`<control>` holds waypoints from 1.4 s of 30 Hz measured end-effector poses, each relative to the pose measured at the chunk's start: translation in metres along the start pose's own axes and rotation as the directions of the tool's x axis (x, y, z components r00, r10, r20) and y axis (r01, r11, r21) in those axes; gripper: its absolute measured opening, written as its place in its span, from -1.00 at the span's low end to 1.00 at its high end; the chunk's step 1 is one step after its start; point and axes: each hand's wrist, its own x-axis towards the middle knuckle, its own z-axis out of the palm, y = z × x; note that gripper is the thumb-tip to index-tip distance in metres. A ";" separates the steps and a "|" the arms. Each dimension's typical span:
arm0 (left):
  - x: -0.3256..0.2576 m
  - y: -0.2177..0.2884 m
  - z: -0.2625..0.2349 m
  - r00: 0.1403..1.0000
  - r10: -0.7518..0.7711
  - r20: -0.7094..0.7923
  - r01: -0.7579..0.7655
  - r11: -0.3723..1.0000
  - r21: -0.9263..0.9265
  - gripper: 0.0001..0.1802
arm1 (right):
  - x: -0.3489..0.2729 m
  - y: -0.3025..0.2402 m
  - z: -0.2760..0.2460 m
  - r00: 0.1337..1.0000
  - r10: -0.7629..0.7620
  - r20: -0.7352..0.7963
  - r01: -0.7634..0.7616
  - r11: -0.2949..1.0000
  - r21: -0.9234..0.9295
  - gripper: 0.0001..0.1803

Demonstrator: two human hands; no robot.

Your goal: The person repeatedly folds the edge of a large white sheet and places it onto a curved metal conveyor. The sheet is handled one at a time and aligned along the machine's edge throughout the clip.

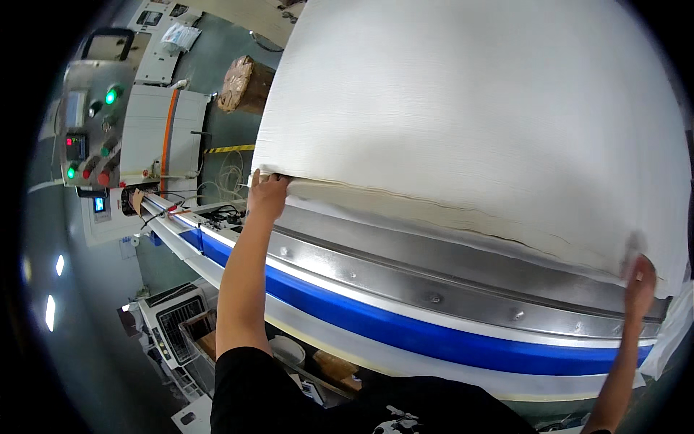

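A wide stack of thin white sheets (463, 108), paper or cloth, spreads away from me over the metal table. Its near edge is wavy, and the layers show there as cream-coloured lines. My left hand (268, 195) is closed on the near left corner of the stack, thumb and fingers at the edge. Over at the near right corner, my right hand (640, 286) is raised by the sheets, its fingers smeared by motion. Whether it touches the stack or grips anything cannot be made out.
A steel rail with bolts (434, 297) and a blue strip (405, 323) run along the table's front. Clear plastic film (669, 340) hangs at the right end. To the left stand a control panel (94, 130) with lit buttons and a brown taped box (244, 83).
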 end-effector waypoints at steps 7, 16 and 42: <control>0.010 0.001 0.012 1.000 -0.002 -0.008 0.002 0.999 0.034 -0.62 | -0.049 -0.413 -0.057 0.603 -0.765 -0.227 0.644 0.299 0.704 -0.62; 0.010 -0.003 0.027 0.998 0.064 -0.025 -0.064 0.998 -0.002 -0.73 | -0.050 -0.670 -0.073 0.600 -0.793 -0.105 0.481 0.253 0.840 -0.76; 0.053 -0.081 0.121 0.997 -0.045 0.060 0.044 0.999 0.015 -0.67 | 0.047 0.199 0.026 0.870 0.200 0.451 -0.061 0.951 -0.304 -0.34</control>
